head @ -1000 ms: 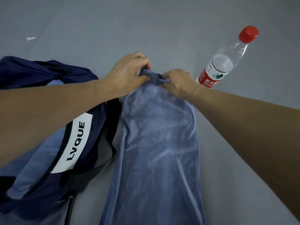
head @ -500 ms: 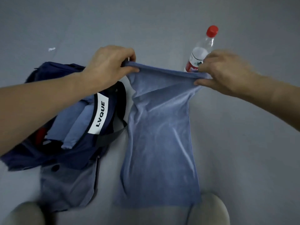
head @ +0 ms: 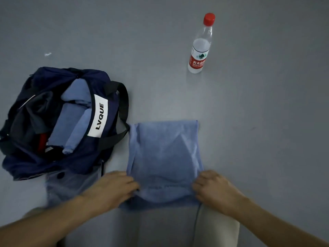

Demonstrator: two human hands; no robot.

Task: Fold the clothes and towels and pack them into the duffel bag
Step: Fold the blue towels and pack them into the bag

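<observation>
Down on the grey floor (head: 249, 122) in front of my knees lies the blue towel (head: 164, 154), just beside the open duffel bag (head: 106, 148); I judge I am mid-fold, its far end doubled onto the near edge. My left hand (head: 115, 188) and right hand (head: 212, 188) each pinch a near corner; next I should square the edges, then fold it smaller. It looks soft, plush, faintly creased; folded blue cloth sits in the bag.

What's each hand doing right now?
Left hand: closed on the blue towel, near-left corner.
Right hand: closed on the towel's near-right corner.
</observation>
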